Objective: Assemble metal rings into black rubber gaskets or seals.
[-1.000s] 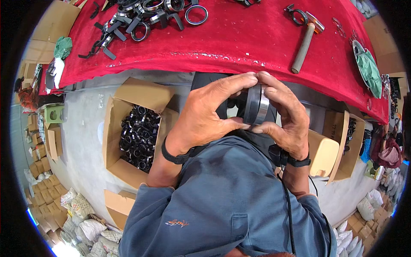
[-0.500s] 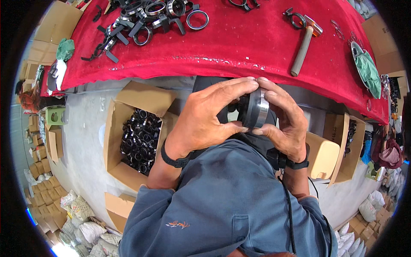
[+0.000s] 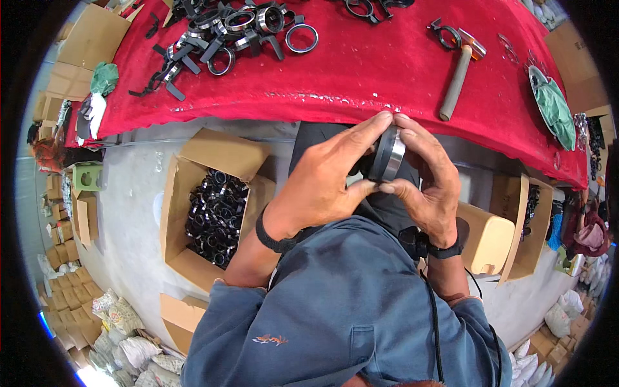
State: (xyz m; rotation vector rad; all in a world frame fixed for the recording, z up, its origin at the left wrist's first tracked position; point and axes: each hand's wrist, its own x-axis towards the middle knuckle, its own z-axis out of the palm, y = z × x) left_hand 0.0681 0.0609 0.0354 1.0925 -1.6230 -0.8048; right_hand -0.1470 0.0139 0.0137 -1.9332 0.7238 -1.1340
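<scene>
Between my two hands, over my lap, is a round black ring with a shiny metal band (image 3: 391, 158). My left hand (image 3: 325, 174) grips its black side, fingertips at the top and thumb at the bottom. Closed on the metal side is my right hand (image 3: 433, 171), its fingers curved over the edge and its thumb below. Part of the ring's black side is hidden behind my left fingers. Just beyond my hands runs the edge of a table with a red cloth (image 3: 258, 103). On it, a hammer (image 3: 456, 82) lies with its head touching or close to a black clamp ring (image 3: 445, 35).
A pile of black and metal rings (image 3: 222, 32) covers the table's far left. Left of me stands an open cardboard box (image 3: 169, 226) full of similar rings. To my right are a cream plastic stool (image 3: 493, 242) and another open box (image 3: 538, 238). A green cloth (image 3: 554, 106) lies at the table's right.
My hands stay closed around the ring, which is turned slightly. The surroundings have shifted a little in the view; nothing has been let go.
</scene>
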